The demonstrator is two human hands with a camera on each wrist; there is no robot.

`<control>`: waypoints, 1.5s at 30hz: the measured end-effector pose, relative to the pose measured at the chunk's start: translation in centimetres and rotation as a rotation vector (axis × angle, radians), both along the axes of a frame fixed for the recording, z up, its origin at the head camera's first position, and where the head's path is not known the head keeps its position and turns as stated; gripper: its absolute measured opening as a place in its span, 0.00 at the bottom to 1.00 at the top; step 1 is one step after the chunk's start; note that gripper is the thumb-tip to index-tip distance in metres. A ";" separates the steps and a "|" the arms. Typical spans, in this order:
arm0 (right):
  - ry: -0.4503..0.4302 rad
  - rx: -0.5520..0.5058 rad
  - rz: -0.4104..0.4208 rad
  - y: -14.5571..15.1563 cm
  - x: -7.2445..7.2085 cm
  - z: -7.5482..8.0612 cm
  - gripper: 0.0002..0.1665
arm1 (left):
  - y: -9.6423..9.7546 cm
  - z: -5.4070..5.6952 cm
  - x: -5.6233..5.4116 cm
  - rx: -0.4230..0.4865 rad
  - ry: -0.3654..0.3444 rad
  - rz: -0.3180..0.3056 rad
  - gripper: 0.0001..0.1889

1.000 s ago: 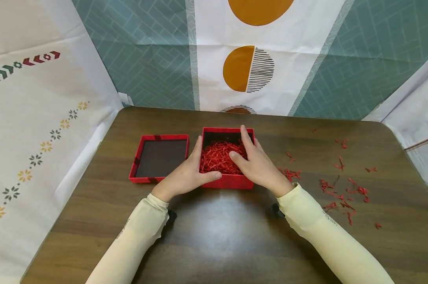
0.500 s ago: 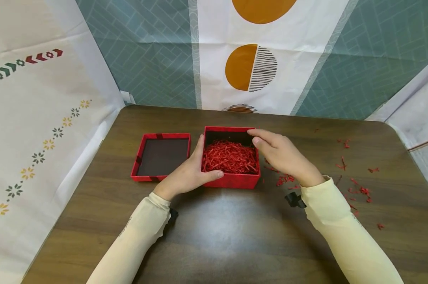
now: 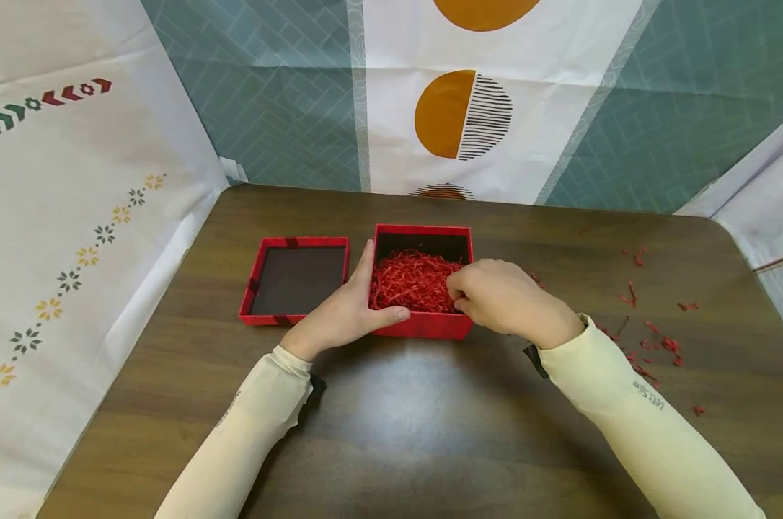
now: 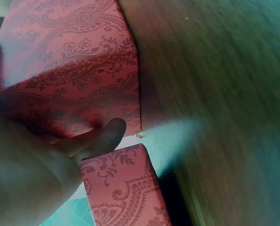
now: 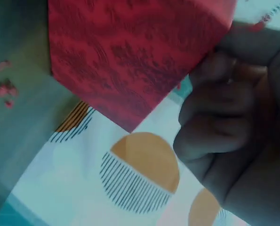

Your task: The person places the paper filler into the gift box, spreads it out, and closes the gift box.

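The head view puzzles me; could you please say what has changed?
The right hand, earlier spread across the right wall of the red box, has shifted right and curled its fingers at that wall; whether they hold anything is unclear. The left hand stays against the box's left side, and the lid lies where it was.

The left hand [image 3: 336, 317] blocks the gap between box [image 3: 419, 326] and lid [image 3: 301, 277]; the right hand [image 3: 508, 299] bars the right rim's front. Between the sleeves [image 3: 255, 411], the table [image 3: 404, 425] offers passage.
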State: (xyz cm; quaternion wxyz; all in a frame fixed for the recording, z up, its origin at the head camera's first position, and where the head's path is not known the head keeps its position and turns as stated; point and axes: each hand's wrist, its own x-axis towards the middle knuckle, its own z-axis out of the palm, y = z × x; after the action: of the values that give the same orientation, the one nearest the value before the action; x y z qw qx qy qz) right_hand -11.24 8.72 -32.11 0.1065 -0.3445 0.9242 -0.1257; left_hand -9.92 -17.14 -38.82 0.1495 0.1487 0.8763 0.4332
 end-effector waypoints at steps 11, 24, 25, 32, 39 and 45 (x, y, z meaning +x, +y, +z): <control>-0.130 0.013 0.124 -3.6 -4.2 -0.5 0.12 | 0.4 0.1 -0.6 -0.007 0.002 -0.027 0.66; -0.238 -0.079 0.001 -0.9 -4.5 4.8 0.12 | 0.2 0.3 -0.6 -0.013 -0.005 -0.021 0.66; -0.274 -0.070 0.006 -0.6 -4.3 5.1 0.11 | 0.2 0.3 -0.5 -0.014 -0.005 -0.020 0.66; -0.611 -0.038 0.051 2.6 -2.9 3.9 0.17 | 0.3 0.2 -0.6 -0.005 0.012 -0.039 0.65; -0.619 -0.098 0.051 4.6 -2.0 0.6 0.24 | 0.1 0.0 -0.4 0.001 0.007 -0.033 0.65; -0.533 -0.140 0.069 3.9 -1.9 -1.0 0.09 | -0.2 -0.1 -0.3 -0.003 0.002 -0.017 0.65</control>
State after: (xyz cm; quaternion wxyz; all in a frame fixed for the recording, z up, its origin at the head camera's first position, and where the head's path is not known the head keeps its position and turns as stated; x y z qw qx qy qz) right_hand -13.16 12.61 -33.10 0.3261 -0.3369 0.8405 -0.2716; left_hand -10.25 -17.39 -38.92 0.1525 0.1565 0.8757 0.4305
